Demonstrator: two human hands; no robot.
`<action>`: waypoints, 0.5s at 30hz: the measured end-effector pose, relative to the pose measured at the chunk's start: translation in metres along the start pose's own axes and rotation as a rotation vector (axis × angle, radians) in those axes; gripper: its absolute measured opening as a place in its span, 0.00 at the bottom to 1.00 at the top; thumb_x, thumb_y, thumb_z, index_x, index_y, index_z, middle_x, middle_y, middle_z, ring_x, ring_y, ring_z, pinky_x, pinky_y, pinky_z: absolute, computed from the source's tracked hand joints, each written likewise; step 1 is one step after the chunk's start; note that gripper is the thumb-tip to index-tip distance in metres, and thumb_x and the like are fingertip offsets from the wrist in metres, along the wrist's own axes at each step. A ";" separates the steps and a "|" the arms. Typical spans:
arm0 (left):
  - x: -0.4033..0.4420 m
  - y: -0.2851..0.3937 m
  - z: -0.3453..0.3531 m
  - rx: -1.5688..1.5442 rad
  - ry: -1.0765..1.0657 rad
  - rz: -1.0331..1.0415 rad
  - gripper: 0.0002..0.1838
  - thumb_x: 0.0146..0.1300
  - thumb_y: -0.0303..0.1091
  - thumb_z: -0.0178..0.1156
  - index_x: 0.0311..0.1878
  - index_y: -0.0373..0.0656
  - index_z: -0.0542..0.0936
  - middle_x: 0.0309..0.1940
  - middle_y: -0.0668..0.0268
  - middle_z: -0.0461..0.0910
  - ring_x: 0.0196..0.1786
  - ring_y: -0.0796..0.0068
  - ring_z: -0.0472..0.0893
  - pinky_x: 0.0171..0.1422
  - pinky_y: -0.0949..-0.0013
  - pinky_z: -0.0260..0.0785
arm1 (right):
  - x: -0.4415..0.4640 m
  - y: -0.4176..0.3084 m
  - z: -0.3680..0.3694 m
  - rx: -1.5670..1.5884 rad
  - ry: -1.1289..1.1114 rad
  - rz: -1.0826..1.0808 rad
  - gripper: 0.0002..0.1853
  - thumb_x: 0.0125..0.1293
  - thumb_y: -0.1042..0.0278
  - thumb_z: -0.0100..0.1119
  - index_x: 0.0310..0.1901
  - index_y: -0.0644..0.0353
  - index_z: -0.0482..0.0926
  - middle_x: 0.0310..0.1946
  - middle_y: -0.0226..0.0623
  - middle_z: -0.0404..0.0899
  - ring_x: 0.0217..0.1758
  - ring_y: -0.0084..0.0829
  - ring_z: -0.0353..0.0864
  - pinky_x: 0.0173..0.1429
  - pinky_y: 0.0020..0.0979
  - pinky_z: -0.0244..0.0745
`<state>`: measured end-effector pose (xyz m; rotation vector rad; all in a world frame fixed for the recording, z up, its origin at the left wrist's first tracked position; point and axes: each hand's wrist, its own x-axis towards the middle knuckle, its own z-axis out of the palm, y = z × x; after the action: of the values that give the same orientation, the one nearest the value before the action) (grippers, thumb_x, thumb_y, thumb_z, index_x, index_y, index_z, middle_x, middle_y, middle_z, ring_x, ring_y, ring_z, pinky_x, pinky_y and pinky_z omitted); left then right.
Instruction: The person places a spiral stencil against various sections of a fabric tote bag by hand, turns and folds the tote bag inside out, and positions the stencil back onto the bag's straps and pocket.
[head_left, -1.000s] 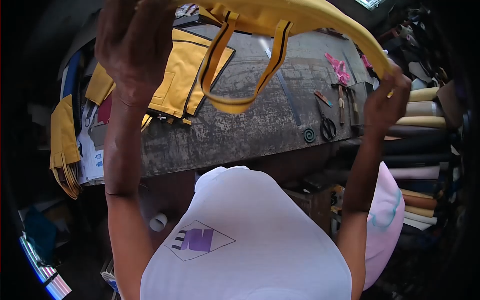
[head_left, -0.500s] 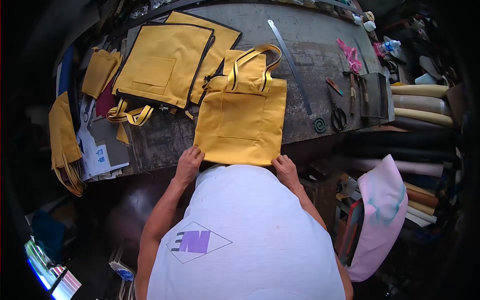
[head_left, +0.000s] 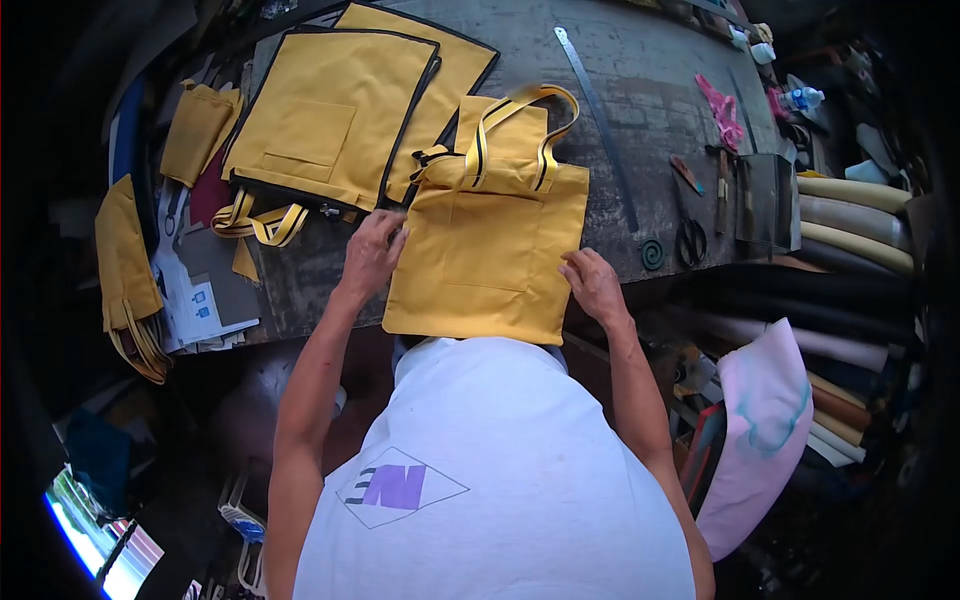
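A yellow tote bag [head_left: 484,295] lies flat at the table's near edge, its bottom toward me. It has a front pocket, and its striped handles [head_left: 550,140] stand up at the far end. My left hand [head_left: 374,252] is beside the bag's left edge, fingers loosely bent and thumb apart. Along the right edge, my right hand [head_left: 597,285] has its fingertips at the fabric, thumb and forefinger slightly apart. Neither hand visibly grips the cloth, though contact at the edges is hard to make out.
Larger yellow bag pieces with black edging [head_left: 330,105] lie stacked at the left. A steel ruler [head_left: 597,125], scissors [head_left: 690,235], a hammer [head_left: 721,190], a green coil [head_left: 652,254] and a metal box [head_left: 768,205] are at the right. Material rolls [head_left: 855,225] are stacked beyond the table.
Both hands have left the bag's bottom corners and moved up along its sides, the left one farther. The bag now extends slightly over the table's near edge.
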<state>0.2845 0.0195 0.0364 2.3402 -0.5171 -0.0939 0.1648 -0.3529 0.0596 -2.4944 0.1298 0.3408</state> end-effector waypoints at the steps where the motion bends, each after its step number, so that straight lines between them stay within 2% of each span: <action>1: 0.018 -0.004 0.010 -0.031 0.026 -0.048 0.14 0.65 0.30 0.66 0.51 0.36 0.81 0.46 0.55 0.82 0.45 0.55 0.84 0.51 0.59 0.76 | 0.015 0.003 -0.003 0.049 0.026 0.002 0.15 0.66 0.67 0.66 0.52 0.62 0.81 0.44 0.44 0.80 0.48 0.47 0.83 0.51 0.43 0.79; 4: 0.057 -0.022 0.043 -0.124 0.116 -0.203 0.14 0.66 0.29 0.66 0.52 0.35 0.81 0.47 0.55 0.83 0.42 0.59 0.86 0.48 0.62 0.78 | 0.060 0.016 0.011 0.181 0.233 0.002 0.17 0.66 0.72 0.65 0.56 0.61 0.78 0.48 0.45 0.78 0.47 0.46 0.84 0.50 0.42 0.80; 5: 0.067 -0.024 0.052 -0.167 0.141 -0.250 0.14 0.66 0.29 0.66 0.52 0.36 0.80 0.46 0.55 0.83 0.40 0.60 0.86 0.47 0.62 0.77 | 0.073 0.024 0.015 0.164 0.260 -0.039 0.22 0.65 0.75 0.65 0.61 0.61 0.75 0.50 0.46 0.76 0.47 0.46 0.82 0.51 0.41 0.79; 8: 0.086 -0.013 0.064 -0.387 0.217 -0.402 0.13 0.67 0.29 0.66 0.52 0.36 0.81 0.45 0.58 0.84 0.38 0.68 0.86 0.44 0.66 0.76 | 0.091 0.040 0.025 0.237 0.223 -0.053 0.26 0.64 0.75 0.65 0.64 0.61 0.73 0.50 0.46 0.74 0.50 0.47 0.78 0.57 0.41 0.75; 11: 0.096 -0.027 0.077 -0.494 0.214 -0.486 0.12 0.69 0.28 0.64 0.53 0.36 0.81 0.45 0.63 0.84 0.36 0.75 0.84 0.43 0.71 0.76 | 0.089 0.055 0.045 0.070 0.341 -0.185 0.28 0.64 0.75 0.64 0.67 0.60 0.72 0.53 0.44 0.73 0.55 0.42 0.74 0.61 0.40 0.72; 12: 0.098 -0.026 0.080 -0.506 0.197 -0.508 0.11 0.69 0.27 0.63 0.53 0.36 0.81 0.45 0.64 0.83 0.36 0.77 0.83 0.43 0.73 0.75 | 0.085 0.056 0.049 0.047 0.373 -0.190 0.29 0.64 0.75 0.64 0.67 0.60 0.71 0.54 0.44 0.72 0.57 0.43 0.73 0.63 0.41 0.70; 13: 0.096 -0.023 0.084 -0.865 0.256 -0.506 0.10 0.71 0.28 0.62 0.52 0.38 0.82 0.47 0.67 0.82 0.42 0.79 0.81 0.50 0.74 0.74 | 0.083 0.057 0.056 0.022 0.405 -0.192 0.29 0.64 0.75 0.64 0.68 0.59 0.71 0.55 0.44 0.72 0.58 0.45 0.71 0.65 0.42 0.68; 15: 0.091 -0.003 0.066 -0.863 0.174 -0.393 0.09 0.72 0.29 0.62 0.52 0.40 0.83 0.48 0.68 0.82 0.49 0.78 0.79 0.57 0.73 0.71 | 0.082 0.059 0.067 -0.046 0.456 -0.189 0.30 0.64 0.73 0.63 0.68 0.60 0.70 0.56 0.46 0.71 0.60 0.47 0.69 0.66 0.45 0.66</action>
<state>0.3549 -0.0565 -0.0065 1.5452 0.0868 -0.2402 0.2198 -0.3622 -0.0484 -2.5641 0.0682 -0.3099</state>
